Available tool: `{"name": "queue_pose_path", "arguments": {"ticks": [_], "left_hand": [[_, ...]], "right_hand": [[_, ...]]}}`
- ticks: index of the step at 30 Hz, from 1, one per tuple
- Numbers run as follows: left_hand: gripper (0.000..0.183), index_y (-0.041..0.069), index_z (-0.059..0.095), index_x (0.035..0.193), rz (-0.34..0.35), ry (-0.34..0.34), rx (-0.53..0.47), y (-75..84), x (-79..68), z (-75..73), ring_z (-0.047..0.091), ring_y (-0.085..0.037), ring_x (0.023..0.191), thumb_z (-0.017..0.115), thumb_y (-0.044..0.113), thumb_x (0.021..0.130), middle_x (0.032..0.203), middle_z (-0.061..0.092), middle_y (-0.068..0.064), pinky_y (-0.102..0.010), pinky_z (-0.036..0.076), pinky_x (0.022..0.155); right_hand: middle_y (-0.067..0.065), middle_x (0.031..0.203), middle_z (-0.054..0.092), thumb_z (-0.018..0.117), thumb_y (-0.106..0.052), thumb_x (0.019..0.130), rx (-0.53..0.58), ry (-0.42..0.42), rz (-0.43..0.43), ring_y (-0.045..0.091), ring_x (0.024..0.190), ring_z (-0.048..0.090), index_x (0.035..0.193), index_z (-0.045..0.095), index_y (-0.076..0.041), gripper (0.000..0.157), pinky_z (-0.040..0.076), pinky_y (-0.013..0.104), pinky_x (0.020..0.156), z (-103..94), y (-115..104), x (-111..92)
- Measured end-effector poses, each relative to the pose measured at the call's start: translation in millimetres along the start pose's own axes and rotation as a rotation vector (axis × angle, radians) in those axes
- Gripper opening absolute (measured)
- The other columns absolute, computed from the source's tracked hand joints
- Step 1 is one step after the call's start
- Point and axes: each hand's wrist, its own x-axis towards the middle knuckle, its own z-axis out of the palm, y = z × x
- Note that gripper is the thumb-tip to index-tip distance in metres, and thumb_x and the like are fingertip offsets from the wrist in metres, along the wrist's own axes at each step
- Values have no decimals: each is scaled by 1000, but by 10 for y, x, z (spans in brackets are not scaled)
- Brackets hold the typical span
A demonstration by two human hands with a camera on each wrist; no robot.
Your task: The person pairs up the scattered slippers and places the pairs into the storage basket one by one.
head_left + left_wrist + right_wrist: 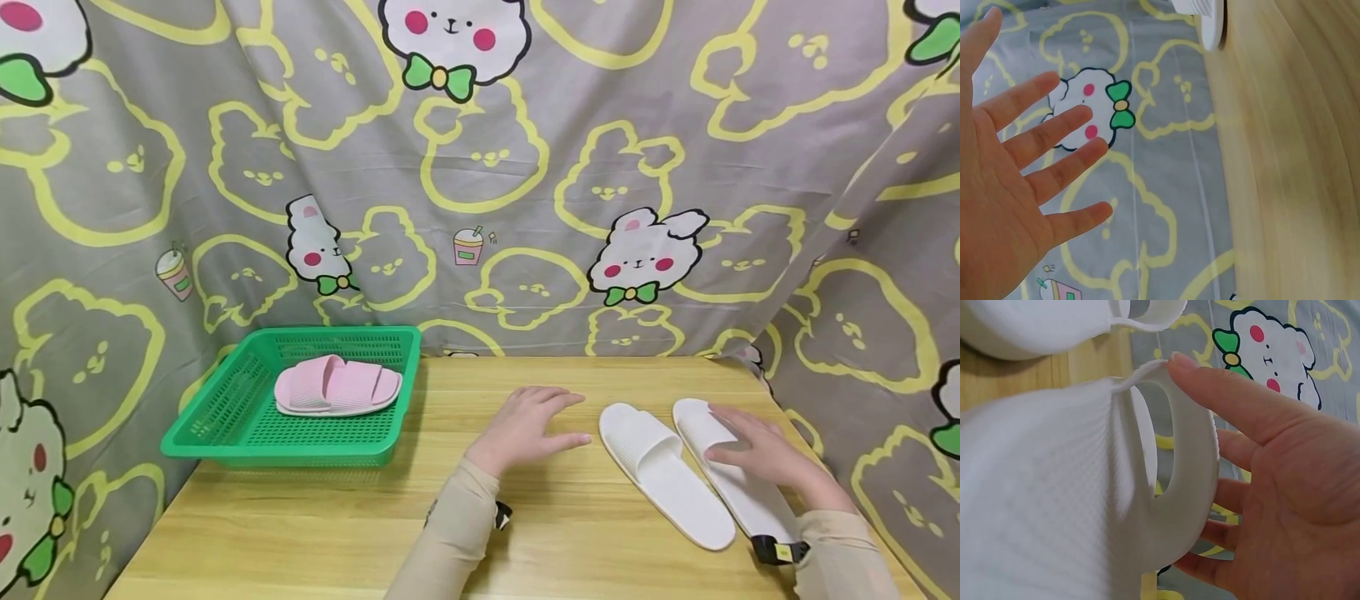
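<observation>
- Table (577, 525): wooden, it lies beneath both hands, and everything set out around them rests on it.
- Green basket (277, 452): to the left of the left hand and a little beyond it, well apart from the right hand.
- Right white slipper (757, 504): directly under the right hand, clearly the nearer hand. Its long axis slants, strap end ahead and leftward, heel running back beside the wrist.
- Left white slipper (686, 496): between the hands, almost parallel to its mate, its strap end just right of the left fingertips.
- Pink footwear (311, 392): in the basket, left of the left hand, lying crosswise.
- Left hand (525, 425): empty, fingers spread, thumb apart, pointing toward the left white slipper without reaching it.
- Right hand (768, 454): thumb and fingers parted around the strap rather than closed; whether they press on it I cannot tell.
- Strap (1191, 506): between right thumb and fingers, with some fingertips hidden behind it.
</observation>
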Motion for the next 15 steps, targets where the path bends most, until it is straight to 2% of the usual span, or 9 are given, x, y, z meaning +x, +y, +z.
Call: {"name": "queue_pose_path", "arguments": {"ticks": [7,10,15], "left_hand": [[64,32,49,142,4,0,-24,39,78,64,48,-19,136,43,70,91,144,54,5,-44,35,115],[64,32,50,142,6,2,-30,53,97,84,49,-19,135,44,70,91,143,54,5,-44,36,115],[63,31,51,141,10,4,-34,67,117,109,50,-20,134,47,68,91,143,55,4,-44,38,114]], "right_hand": [[40,144,35,72,-34,86,19,-14,1,61,129,29,145,36,7,80,19,74,99,-10,10,-4],[39,146,33,72,-35,86,29,-23,24,62,129,28,148,31,5,84,24,74,98,-12,18,-14],[39,149,29,72,-36,87,65,-39,55,64,131,24,153,20,1,92,24,75,97,-15,39,-12]]}}
